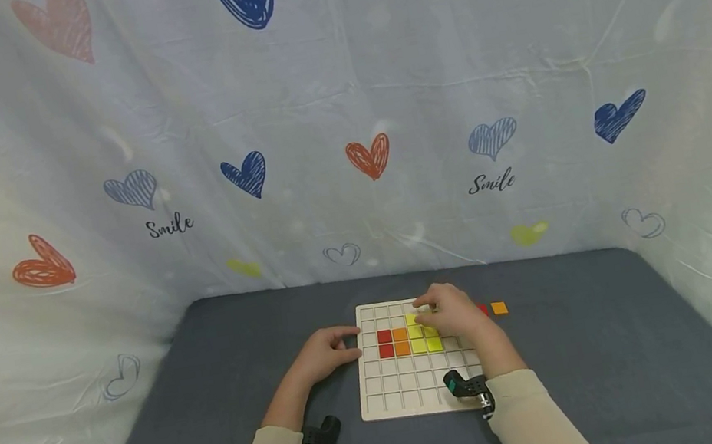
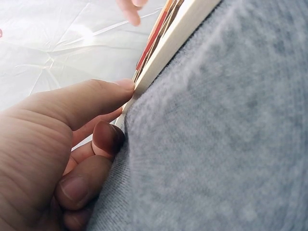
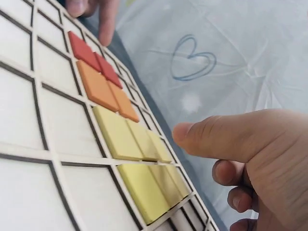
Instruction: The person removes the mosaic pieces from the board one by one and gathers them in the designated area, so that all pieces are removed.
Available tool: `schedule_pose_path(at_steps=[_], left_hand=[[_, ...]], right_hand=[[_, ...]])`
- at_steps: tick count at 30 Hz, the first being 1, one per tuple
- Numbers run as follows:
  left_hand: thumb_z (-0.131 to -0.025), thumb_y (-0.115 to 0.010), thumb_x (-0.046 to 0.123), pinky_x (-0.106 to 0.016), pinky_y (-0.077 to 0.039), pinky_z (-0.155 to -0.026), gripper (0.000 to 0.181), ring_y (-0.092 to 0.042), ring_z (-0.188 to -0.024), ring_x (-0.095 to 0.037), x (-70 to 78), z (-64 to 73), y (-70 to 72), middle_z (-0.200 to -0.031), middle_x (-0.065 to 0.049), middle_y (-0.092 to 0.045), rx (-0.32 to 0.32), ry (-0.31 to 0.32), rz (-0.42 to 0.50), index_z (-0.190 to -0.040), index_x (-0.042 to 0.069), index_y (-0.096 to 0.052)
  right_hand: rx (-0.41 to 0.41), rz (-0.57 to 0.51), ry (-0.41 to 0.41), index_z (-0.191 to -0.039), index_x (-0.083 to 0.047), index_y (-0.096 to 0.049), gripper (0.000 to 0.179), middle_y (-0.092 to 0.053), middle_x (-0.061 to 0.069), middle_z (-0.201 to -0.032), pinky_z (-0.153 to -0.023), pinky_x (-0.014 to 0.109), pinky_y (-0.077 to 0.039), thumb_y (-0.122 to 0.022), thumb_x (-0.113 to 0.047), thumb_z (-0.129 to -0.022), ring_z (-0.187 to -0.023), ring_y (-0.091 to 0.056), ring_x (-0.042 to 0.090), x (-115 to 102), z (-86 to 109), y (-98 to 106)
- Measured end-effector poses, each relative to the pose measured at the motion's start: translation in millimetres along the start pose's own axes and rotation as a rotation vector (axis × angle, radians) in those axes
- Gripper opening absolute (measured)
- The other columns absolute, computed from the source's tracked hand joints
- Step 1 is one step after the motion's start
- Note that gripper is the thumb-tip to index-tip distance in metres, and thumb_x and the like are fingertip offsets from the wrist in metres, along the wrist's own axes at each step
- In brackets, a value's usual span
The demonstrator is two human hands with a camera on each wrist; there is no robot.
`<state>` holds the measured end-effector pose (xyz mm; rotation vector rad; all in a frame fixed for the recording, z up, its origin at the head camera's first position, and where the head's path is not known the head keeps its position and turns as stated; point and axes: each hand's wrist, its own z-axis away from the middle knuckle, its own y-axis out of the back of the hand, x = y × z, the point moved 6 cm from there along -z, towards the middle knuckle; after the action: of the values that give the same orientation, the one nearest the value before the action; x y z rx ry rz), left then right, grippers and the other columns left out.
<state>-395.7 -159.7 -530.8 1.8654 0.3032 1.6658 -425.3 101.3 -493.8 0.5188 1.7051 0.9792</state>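
A pale wooden grid board (image 1: 399, 384) lies on the dark grey cloth. Two red tiles (image 1: 386, 351), two orange tiles (image 1: 402, 349) and several yellow tiles (image 1: 418, 346) sit side by side in its squares. My left hand (image 1: 323, 354) touches the board's left edge with thumb and finger spread apart; the left wrist view shows the fingertips against the wooden side. Over the far yellow tiles is my right hand (image 1: 456, 312), thumb and forefinger apart. In the right wrist view, no tile shows between the thumb (image 3: 211, 137) and the fingers, which are partly hidden.
Right of the board, an orange tile (image 1: 499, 308) lies loose on the cloth, beside a red tile (image 1: 483, 309) partly hidden by the right hand. A pale curtain (image 1: 303, 106) printed with hearts stands behind the table. Each wrist wears a black camera.
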Motion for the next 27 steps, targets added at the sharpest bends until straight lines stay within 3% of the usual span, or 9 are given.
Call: schedule_pose_path(at_steps=[4,9,15,21,27], left_hand=[[-0.089,-0.082,0.018,-0.030,-0.041,-0.057,0.045,-0.048,-0.056,-0.013,0.8,0.6,0.8,-0.064,0.000,-0.056,-0.002,0.000,-0.004,-0.132,0.008,-0.071],[-0.089,-0.082,0.018,-0.030,-0.041,-0.057,0.045,-0.048,-0.056,-0.013,1.2,0.3,0.1,-0.064,0.000,-0.055,0.001,-0.010,-0.004,-0.131,0.007,-0.071],[-0.089,-0.082,0.019,-0.030,-0.040,-0.057,0.045,-0.047,-0.056,-0.013,0.8,0.3,-0.6,-0.064,0.001,-0.055,-0.002,-0.006,-0.010,-0.131,0.008,-0.071],[-0.089,-0.082,0.019,-0.030,-0.040,-0.056,0.046,-0.046,-0.054,-0.012,0.4,0.7,-0.7,-0.063,0.000,-0.054,-0.002,0.000,-0.014,-0.132,0.007,-0.070],[-0.089,-0.082,0.018,-0.030,-0.039,-0.054,0.046,-0.045,-0.052,-0.012,-0.1,-0.3,-0.5,-0.061,0.001,-0.054,0.005,0.004,-0.014,-0.132,0.007,-0.070]], right_hand=[[0.014,0.032,-0.058,-0.119,-0.013,-0.079,0.031,-0.054,-0.002,-0.085,-0.076,0.039,-0.036,-0.081,-0.026,-0.091,-0.084,-0.047,0.020,5,-1.1,-6],[0.032,0.015,-0.069,-0.116,-0.010,-0.080,0.030,-0.063,-0.002,-0.095,-0.087,0.043,-0.044,-0.082,-0.024,-0.090,-0.094,-0.057,0.022,6,0.1,-9],[0.029,-0.027,-0.085,-0.115,-0.010,-0.080,0.028,-0.064,-0.003,-0.096,-0.084,0.042,-0.048,-0.082,-0.023,-0.090,-0.095,-0.057,0.020,8,0.1,-10],[0.038,-0.027,-0.030,-0.112,-0.011,-0.081,0.023,-0.055,-0.001,-0.084,-0.072,0.038,-0.039,-0.082,-0.017,-0.089,-0.082,-0.047,0.020,3,0.4,-8],[0.048,0.045,0.012,-0.110,-0.013,-0.080,0.022,-0.051,-0.001,-0.082,-0.073,0.039,-0.033,-0.083,-0.016,-0.089,-0.079,-0.042,0.020,-3,0.4,-5]])
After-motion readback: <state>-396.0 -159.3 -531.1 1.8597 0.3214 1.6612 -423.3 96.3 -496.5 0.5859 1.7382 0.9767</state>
